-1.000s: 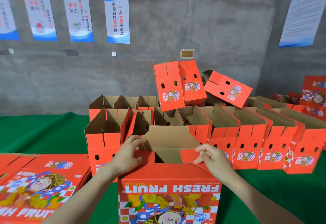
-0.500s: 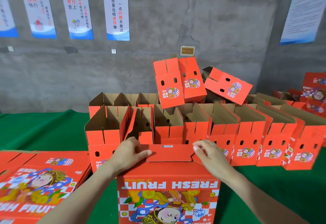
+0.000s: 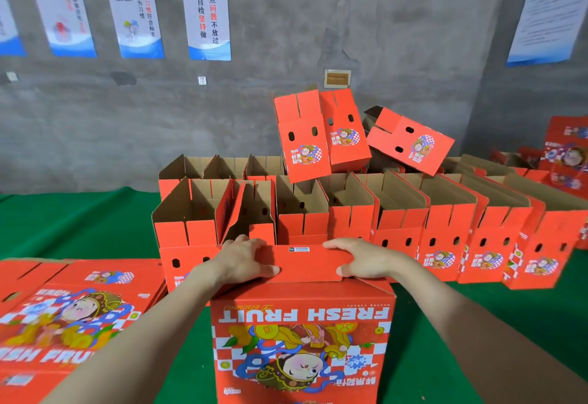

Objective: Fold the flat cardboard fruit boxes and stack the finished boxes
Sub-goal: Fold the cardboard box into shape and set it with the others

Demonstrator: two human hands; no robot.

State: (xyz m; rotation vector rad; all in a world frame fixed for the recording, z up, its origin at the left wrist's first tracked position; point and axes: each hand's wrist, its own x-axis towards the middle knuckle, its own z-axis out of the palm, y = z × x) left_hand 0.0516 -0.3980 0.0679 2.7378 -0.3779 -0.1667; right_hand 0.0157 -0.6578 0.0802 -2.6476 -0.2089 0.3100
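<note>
**Head view: both your hands press on the top flap of the box in front of you**

Head view, closest to you: the red box (image 3: 302, 346) stands upright on the green table (image 3: 477, 340), its printed front facing you with "FRESH FRUIT" reading upside down. Your left hand (image 3: 243, 260) and right hand (image 3: 366, 259) lie palm-down on the folded top flap (image 3: 305, 263), one at each end, apart from each other. On both hands the fingers reach over the far edge while the thumbs press on the near side of the flap, so each hand clamps the flap rather than lying loose. A small white label sits on the flap between your hands.

At your left, the stack of flat boxes (image 3: 73, 317) lies on the table, printed side up, just beside your left forearm.

Behind the box you are working on, the row of finished boxes (image 3: 397, 228) stands open-topped, brown inside, running from left to right across the table, with a second row behind it at the left. On top of these, three tilted boxes (image 3: 334, 136) lean at angles, two side by side and one farther right.

At the far right edge more red boxes (image 3: 569, 155) are piled. Beyond everything is the grey concrete wall (image 3: 286, 38), carrying blue-and-white posters (image 3: 206, 9).
</note>
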